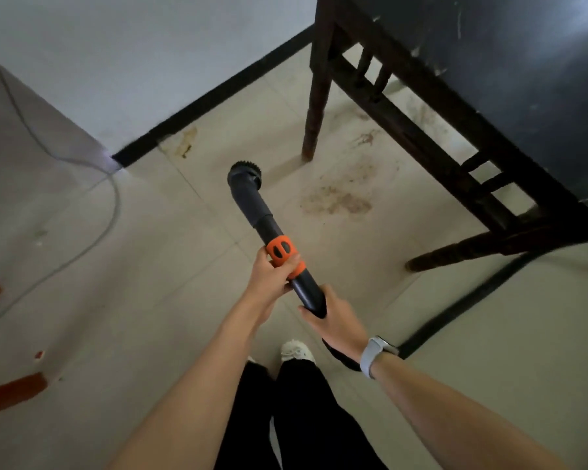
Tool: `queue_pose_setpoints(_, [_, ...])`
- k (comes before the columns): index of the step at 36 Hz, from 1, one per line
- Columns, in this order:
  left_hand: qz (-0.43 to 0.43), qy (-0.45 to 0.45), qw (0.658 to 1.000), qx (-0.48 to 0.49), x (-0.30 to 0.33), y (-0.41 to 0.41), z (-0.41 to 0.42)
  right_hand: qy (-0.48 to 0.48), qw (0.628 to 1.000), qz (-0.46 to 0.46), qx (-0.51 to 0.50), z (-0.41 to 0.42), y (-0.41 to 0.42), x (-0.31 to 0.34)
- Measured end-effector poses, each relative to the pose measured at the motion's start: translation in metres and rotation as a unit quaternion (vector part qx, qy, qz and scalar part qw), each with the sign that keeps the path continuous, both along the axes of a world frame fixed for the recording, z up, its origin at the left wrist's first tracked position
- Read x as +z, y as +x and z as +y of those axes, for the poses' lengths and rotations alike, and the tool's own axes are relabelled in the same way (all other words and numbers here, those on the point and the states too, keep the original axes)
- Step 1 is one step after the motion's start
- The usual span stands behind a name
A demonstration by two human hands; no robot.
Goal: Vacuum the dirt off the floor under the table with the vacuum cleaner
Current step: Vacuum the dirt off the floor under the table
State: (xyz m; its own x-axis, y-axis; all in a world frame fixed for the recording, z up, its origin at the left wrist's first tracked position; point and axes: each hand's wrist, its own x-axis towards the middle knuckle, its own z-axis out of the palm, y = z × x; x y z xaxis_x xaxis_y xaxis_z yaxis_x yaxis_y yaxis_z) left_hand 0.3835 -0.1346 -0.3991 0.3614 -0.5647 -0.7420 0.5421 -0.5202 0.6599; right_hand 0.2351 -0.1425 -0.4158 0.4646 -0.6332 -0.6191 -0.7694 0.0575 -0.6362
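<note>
I hold a black vacuum cleaner wand (252, 208) with an orange collar in both hands. My left hand (270, 278) grips it at the orange collar, and my right hand (336, 320) grips the tube lower down. The round brush nozzle (245, 173) hangs just above the pale tiled floor, left of the table. Brown dirt (336, 200) is spread over the tiles beside and under the dark wooden table (489, 79) at the upper right. The nozzle is to the left of the dirt patch, apart from it.
A table leg (314, 120) stands just right of the nozzle, another leg (462, 251) lies nearer me. A black hose (472, 300) runs across the floor on the right. A grey cable (112, 205) trails on the left. White wall with black skirting (218, 93) behind.
</note>
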Motion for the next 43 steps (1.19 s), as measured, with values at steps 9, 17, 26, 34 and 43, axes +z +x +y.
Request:
queue_pose_setpoints(9, [0.028, 0.002, 0.983, -0.18, -0.028, 0.077, -0.08, -0.048, 0.979, 0.043, -0.192, -0.028, 0.086, -0.022])
queue_pose_setpoints(17, [0.029, 0.025, 0.936, -0.349, -0.073, 0.111, -0.123, -0.017, 0.953, 0.077, -0.291, -0.037, 0.13, -0.057])
queue_pose_setpoints(26, [0.031, 0.108, 0.859, -0.499, -0.144, 0.085, -0.139, 0.005, 0.907, 0.079, -0.413, -0.026, 0.121, -0.119])
queue_pose_setpoints(34, [-0.038, 0.126, 0.805, -0.579, -0.254, 0.063, -0.193, -0.073, 0.894, 0.118, -0.426, -0.079, 0.126, -0.234])
queue_pose_setpoints(43, [-0.241, 0.097, 0.632, -0.73, -0.382, 0.116, -0.254, 0.042, 0.873, 0.144, -0.464, -0.128, 0.088, -0.368])
